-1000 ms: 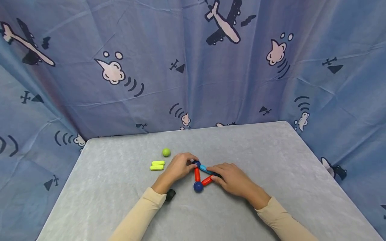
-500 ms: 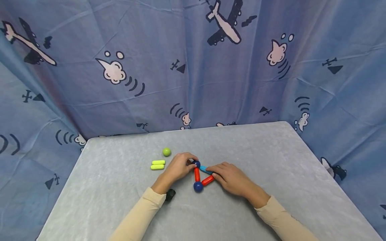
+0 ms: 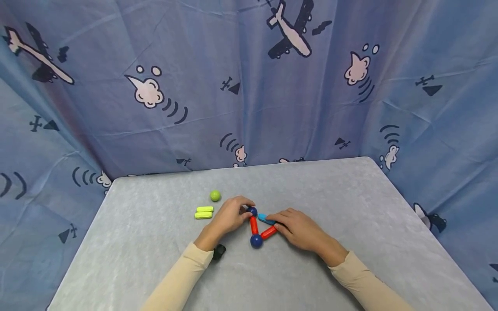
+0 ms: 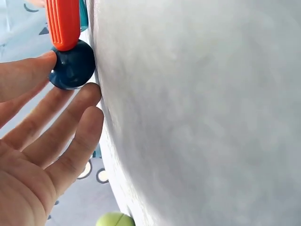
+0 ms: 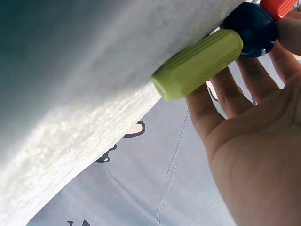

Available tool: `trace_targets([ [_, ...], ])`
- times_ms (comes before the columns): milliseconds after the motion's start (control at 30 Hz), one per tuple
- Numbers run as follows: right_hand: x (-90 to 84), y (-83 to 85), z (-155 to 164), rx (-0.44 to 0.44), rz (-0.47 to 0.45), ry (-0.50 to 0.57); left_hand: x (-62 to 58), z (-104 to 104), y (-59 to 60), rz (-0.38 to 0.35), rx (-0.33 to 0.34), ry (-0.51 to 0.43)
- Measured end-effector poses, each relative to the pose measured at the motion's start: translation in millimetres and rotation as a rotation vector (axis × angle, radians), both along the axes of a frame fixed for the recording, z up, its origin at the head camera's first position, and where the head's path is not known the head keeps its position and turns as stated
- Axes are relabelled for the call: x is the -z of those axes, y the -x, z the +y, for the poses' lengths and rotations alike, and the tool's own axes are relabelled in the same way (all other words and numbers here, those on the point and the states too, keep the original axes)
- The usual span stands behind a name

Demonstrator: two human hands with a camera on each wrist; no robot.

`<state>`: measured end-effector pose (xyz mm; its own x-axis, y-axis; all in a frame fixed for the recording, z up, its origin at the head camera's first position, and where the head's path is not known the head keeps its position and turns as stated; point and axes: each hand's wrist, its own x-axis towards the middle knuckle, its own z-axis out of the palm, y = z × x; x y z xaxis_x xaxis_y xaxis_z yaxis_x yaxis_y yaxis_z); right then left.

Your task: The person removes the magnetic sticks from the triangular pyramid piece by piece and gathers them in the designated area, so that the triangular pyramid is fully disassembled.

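Observation:
My left hand [image 3: 231, 214] pinches a dark blue ball [image 4: 73, 64] between thumb and fingers. A red rod [image 3: 254, 225] runs from it to a nearer dark blue ball [image 3: 256, 241], where a second red rod [image 3: 269, 233] angles off toward my right hand [image 3: 301, 231]. That hand grips another dark blue ball [image 5: 249, 29], hidden under it in the head view. In the right wrist view a yellow-green rod [image 5: 197, 64] extends from this ball. A light blue rod [image 3: 266, 219] lies under the right fingertips, a small gap separating its left end from the left hand's ball.
Left of the left hand, two yellow-green rods [image 3: 204, 212] lie side by side on the grey-covered table [image 3: 334, 190]. A light green ball [image 3: 215, 196] sits just behind them. Behind the table hangs a blue curtain [image 3: 202, 95] printed with airplanes.
My left hand has shifted slightly left with its ball, and a narrow gap has opened between that ball and the light blue rod. The right hand has stayed almost in place.

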<state>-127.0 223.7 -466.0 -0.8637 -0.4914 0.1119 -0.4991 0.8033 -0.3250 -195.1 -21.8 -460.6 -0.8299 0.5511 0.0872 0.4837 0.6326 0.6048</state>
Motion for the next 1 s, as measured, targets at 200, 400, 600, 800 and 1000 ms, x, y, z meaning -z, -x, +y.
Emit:
trace_targets([
  [200, -0.1, -0.4, 3, -0.001, 0.002, 0.015, -1.1, -6, -2.8, 0.007, 0.017, 0.037],
  [400, -0.2, -1.6, 3, 0.011, 0.004, 0.010, -0.6, -11, -3.5, -0.001, 0.011, 0.034],
  [600, 0.1, -3.5, 2, 0.035, 0.002, -0.011, -1.1, -19, -5.7, 0.036, 0.078, 0.072],
  [800, 0.8, -3.7, 4, 0.056, -0.009, -0.011, -3.7, -35, -14.2, 0.018, 0.044, 0.082],
  [1000, 0.6, -3.3, 5, 0.056, 0.012, -0.019, -3.8, -51, -25.9, 0.011, -0.006, 0.106],
])
